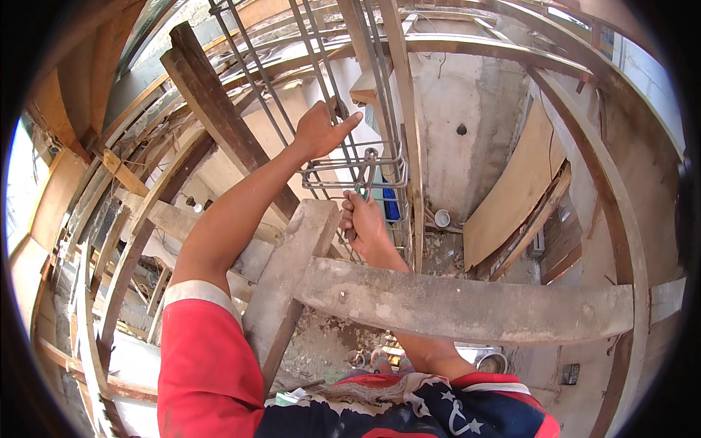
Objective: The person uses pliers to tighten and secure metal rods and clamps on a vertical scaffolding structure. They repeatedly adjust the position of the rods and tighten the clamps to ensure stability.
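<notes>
A cage of vertical steel rebars (321, 73) with square stirrup ties (350, 171) rises in front of me. My left hand (321, 128) grips one of the upright bars just above the stacked stirrups. My right hand (363, 219) sits lower, closed around a tool with green handles (363, 191) whose metal end (371, 157) reaches up to the stirrups. My right forearm passes behind a rough wooden beam (467, 306).
Weathered timber braces (281, 292) and a dark diagonal plank (212, 102) cross in front of me. A concrete wall (467, 124) stands behind the cage, plywood sheets (511, 204) lean at right. Rubble, a small white cup (441, 217) and curved timber frames (613, 204) lie below and around.
</notes>
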Available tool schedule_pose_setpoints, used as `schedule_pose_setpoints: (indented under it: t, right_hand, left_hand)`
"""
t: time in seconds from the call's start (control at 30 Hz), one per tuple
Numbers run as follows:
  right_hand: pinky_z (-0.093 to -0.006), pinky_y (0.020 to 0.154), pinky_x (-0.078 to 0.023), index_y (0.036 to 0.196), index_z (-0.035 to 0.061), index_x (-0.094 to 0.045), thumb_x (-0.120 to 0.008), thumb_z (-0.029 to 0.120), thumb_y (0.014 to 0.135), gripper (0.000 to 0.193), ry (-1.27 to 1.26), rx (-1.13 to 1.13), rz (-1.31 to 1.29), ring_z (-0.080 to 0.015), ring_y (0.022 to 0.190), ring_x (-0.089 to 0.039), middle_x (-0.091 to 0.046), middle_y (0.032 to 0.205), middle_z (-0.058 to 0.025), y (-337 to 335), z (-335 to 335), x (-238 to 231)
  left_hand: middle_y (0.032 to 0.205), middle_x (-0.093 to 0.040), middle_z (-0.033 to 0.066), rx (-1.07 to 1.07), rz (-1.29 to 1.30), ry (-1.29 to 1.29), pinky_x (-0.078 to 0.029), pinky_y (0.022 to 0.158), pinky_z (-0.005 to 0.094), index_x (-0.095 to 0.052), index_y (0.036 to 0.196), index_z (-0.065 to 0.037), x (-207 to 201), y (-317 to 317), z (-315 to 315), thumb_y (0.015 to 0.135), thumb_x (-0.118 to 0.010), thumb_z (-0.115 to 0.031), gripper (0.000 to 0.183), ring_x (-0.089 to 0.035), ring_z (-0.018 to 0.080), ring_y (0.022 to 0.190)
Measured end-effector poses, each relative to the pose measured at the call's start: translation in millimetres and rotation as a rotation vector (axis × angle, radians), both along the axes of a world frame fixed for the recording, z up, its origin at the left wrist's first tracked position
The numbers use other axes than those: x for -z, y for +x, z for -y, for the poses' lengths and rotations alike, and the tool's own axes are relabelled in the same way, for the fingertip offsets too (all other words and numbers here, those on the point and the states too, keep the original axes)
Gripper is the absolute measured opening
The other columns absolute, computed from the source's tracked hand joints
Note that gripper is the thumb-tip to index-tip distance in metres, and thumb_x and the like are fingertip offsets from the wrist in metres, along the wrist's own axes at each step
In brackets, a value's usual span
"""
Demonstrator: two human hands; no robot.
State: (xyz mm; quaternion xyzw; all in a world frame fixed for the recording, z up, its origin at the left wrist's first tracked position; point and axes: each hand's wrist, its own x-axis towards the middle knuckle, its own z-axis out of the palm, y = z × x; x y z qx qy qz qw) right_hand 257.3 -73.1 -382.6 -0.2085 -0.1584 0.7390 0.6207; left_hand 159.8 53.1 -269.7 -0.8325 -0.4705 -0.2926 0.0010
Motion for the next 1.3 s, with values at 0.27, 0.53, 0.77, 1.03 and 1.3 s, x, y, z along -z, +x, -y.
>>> schedule_pose_setpoints:
  t: [0.27,0.53,0.77,1.03,1.3]
  right_hand:
    - [-0.0256,0.048,-0.036,0.103,0.0026,-0.053,-0.049,0.010,0.101,0.009,0.027,-0.030,-0.111,-0.0084,0.054,-0.040,-0.043,0.069,0.0032,-4.9,-6.7,-9.0]
    - [-0.0231,0.048,-0.035,0.105,0.0051,-0.055,-0.050,0.012,0.102,0.010,0.099,-0.043,0.013,-0.0071,0.055,-0.041,-0.045,0.070,0.0051,1.7,-12.0,-3.0]
    - [-0.0278,0.066,-0.049,0.093,0.0050,-0.049,-0.047,0.008,0.102,0.010,0.082,0.000,0.108,-0.0075,0.054,-0.041,-0.040,0.066,0.0044,6.8,-6.3,-2.2]
    - [-0.0361,0.073,-0.055,0.097,0.0024,-0.049,-0.048,0.007,0.101,0.006,0.009,-0.038,0.101,-0.0076,0.049,-0.036,-0.038,0.067,0.0045,25.9,4.8,3.6]
    - [-0.0329,0.067,-0.052,0.095,0.0040,-0.050,-0.046,0.010,0.105,0.013,-0.026,-0.007,0.015,-0.0059,0.047,-0.032,-0.037,0.066,0.0055,24.5,2.2,16.4]
  left_hand:
    - [0.097,-0.069,0.0205,-0.013,-0.175,-0.142,-0.051,0.086,0.0429,-0.067,0.107,0.003,-26.8,0.7,15.5,0.085,-0.059,-0.075,0.081,-0.067,0.0331,0.095]
    - [0.085,-0.072,0.0211,0.003,-0.285,-0.103,-0.055,0.081,0.0453,-0.072,0.109,0.003,-38.0,-6.8,5.0,0.074,-0.055,-0.090,0.101,-0.072,0.0349,0.090]
    - [0.108,-0.069,0.0226,0.017,-0.303,-0.285,-0.052,0.088,0.0421,-0.064,0.125,0.002,-53.5,-10.6,15.8,0.077,-0.062,-0.082,0.097,-0.067,0.0333,0.103]
    - [0.134,-0.059,0.0192,0.039,-0.734,-0.550,-0.048,0.104,0.0430,-0.049,0.149,-0.009,-57.8,-35.8,30.5,0.061,-0.086,-0.048,0.103,-0.055,0.0356,0.125]
    - [0.124,-0.066,0.0108,-0.027,-1.089,-0.181,-0.049,0.101,0.0412,-0.054,0.140,-0.013,-6.4,-24.8,4.4,0.062,-0.087,-0.033,0.087,-0.051,0.0311,0.128]
